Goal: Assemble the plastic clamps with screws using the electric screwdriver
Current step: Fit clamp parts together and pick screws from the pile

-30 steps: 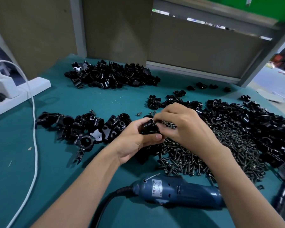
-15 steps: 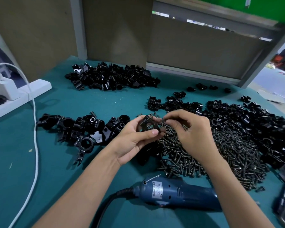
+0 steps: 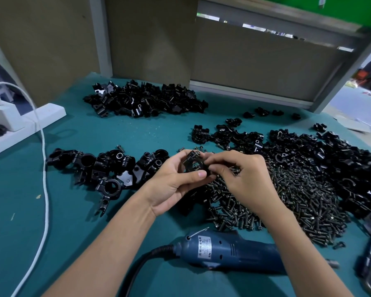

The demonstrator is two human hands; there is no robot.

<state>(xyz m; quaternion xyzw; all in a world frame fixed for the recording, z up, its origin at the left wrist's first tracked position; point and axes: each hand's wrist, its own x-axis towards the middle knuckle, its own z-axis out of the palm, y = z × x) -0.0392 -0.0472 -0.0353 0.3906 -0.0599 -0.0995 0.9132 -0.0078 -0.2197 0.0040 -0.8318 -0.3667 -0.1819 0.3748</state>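
Observation:
My left hand (image 3: 174,183) grips a black plastic clamp (image 3: 194,163) between thumb and fingers, held above the table's middle. My right hand (image 3: 242,179) pinches the clamp's right side; whether a screw is between its fingertips is hidden. Under both hands spreads a heap of dark screws (image 3: 287,200). The blue electric screwdriver (image 3: 229,251) lies on its side near the front edge, below my right forearm, with its black cable running left.
Put-together clamps (image 3: 107,168) lie in a row at the left. Loose clamp parts form a pile at the back (image 3: 146,99) and another at the right (image 3: 330,155). A white power strip (image 3: 26,121) and white cable (image 3: 44,168) sit at the far left on the teal mat (image 3: 116,133).
My right hand, which had drawn slightly away from the clamp, has closed in again and now pinches its right side. The left hand has kept the clamp in nearly the same place.

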